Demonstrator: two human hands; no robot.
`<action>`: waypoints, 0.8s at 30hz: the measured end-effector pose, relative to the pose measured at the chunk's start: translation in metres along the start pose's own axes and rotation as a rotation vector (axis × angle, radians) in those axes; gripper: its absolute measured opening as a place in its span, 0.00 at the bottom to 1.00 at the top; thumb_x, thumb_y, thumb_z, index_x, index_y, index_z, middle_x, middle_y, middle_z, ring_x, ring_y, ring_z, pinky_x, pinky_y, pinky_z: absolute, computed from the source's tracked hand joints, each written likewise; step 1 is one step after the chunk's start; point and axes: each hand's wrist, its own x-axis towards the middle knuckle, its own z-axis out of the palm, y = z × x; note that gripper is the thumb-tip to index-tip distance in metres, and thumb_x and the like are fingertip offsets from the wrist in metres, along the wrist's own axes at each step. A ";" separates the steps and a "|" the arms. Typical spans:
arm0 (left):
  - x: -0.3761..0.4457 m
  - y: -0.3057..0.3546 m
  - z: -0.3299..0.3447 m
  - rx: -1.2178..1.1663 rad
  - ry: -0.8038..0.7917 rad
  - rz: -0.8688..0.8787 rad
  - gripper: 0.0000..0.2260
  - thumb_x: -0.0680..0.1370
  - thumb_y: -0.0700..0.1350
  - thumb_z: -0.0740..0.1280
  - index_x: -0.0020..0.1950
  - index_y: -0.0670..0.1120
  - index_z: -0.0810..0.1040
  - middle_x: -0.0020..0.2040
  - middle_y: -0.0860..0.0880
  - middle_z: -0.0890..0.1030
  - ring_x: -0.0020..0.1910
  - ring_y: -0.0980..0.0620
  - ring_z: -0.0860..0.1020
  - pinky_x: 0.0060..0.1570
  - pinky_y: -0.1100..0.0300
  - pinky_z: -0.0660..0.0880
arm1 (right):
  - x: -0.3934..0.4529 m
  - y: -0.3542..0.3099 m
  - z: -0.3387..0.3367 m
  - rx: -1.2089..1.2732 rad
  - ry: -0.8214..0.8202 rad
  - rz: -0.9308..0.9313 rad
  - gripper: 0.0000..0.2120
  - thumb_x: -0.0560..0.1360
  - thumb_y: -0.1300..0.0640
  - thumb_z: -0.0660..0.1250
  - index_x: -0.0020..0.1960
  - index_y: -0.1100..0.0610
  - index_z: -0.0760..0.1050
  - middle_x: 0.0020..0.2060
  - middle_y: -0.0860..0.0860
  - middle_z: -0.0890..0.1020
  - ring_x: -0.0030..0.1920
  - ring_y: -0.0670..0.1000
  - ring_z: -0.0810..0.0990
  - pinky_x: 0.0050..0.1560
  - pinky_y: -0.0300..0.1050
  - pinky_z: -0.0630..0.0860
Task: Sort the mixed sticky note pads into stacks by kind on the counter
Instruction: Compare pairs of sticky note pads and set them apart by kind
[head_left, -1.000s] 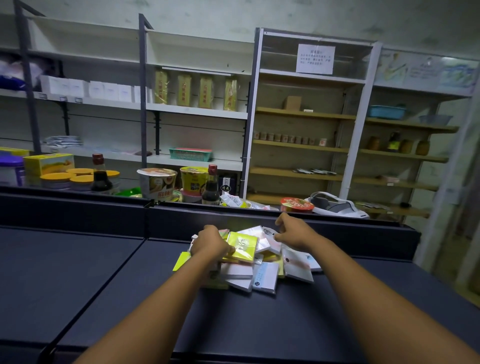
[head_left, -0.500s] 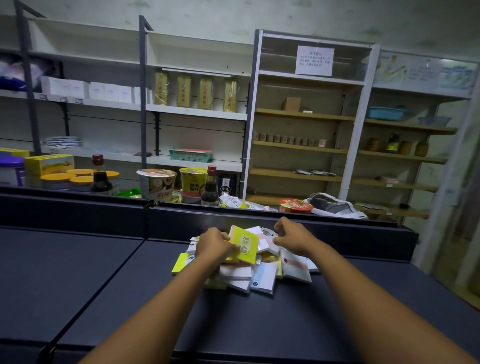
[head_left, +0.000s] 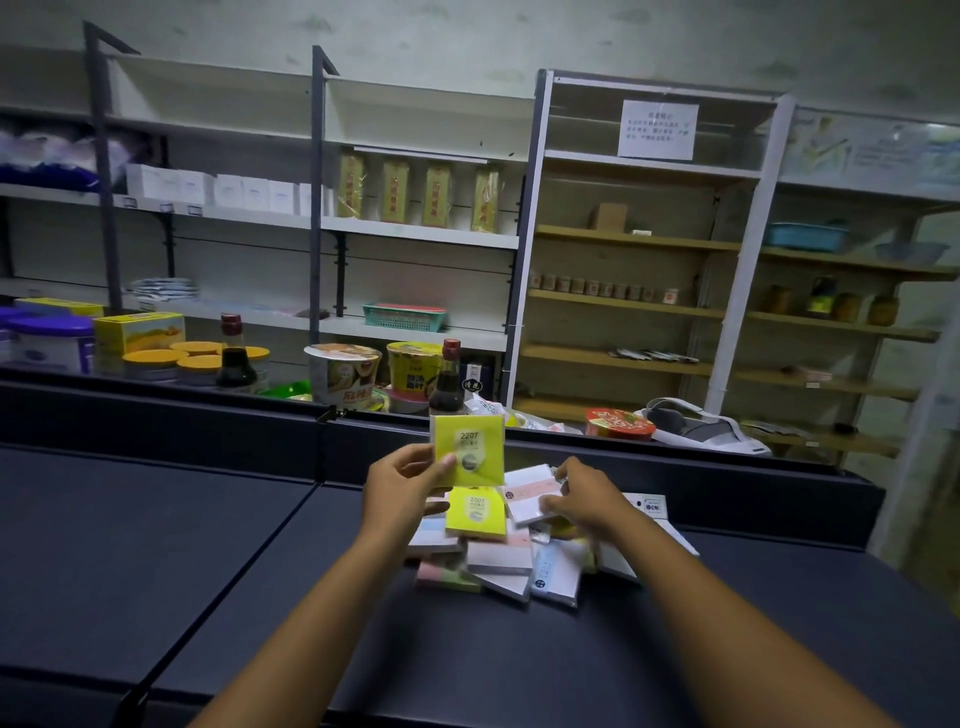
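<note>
Sticky note pads: a mixed heap (head_left: 511, 551) lies on the dark table (head_left: 208, 545) near its back wall — no sorted stacks visible yet.
Lifted pad: a yellow pad (head_left: 470, 449) is held upright above the heap, label facing the camera, probably to read its kind.
Left hand (head_left: 402, 480): pinches that pad by its left edge, thumb on the front.
Right hand (head_left: 584, 496): fingers curl round a white-and-pink pad (head_left: 530, 491) atop the heap — likely the next pick.
Matching pad: a second yellow one (head_left: 475, 514) lies just below, a likely partner.
</note>
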 end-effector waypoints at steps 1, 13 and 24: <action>-0.003 0.002 -0.003 -0.007 0.003 0.013 0.07 0.77 0.41 0.71 0.54 0.42 0.82 0.46 0.44 0.86 0.43 0.45 0.85 0.36 0.57 0.80 | 0.002 0.000 0.003 0.004 -0.001 0.008 0.25 0.72 0.50 0.74 0.64 0.58 0.70 0.59 0.55 0.80 0.56 0.55 0.80 0.57 0.53 0.78; -0.044 0.016 -0.028 -0.087 0.167 0.108 0.06 0.76 0.43 0.71 0.52 0.49 0.81 0.44 0.49 0.87 0.38 0.47 0.86 0.34 0.55 0.78 | -0.005 -0.002 0.015 0.176 0.147 0.059 0.26 0.69 0.52 0.78 0.62 0.55 0.71 0.58 0.52 0.78 0.54 0.54 0.79 0.54 0.55 0.80; -0.079 0.014 -0.050 -0.210 0.202 0.087 0.11 0.76 0.38 0.71 0.58 0.44 0.78 0.43 0.44 0.86 0.38 0.44 0.85 0.33 0.61 0.82 | -0.052 -0.013 0.023 0.723 0.344 0.009 0.17 0.73 0.67 0.72 0.57 0.54 0.71 0.53 0.52 0.79 0.49 0.50 0.82 0.44 0.46 0.84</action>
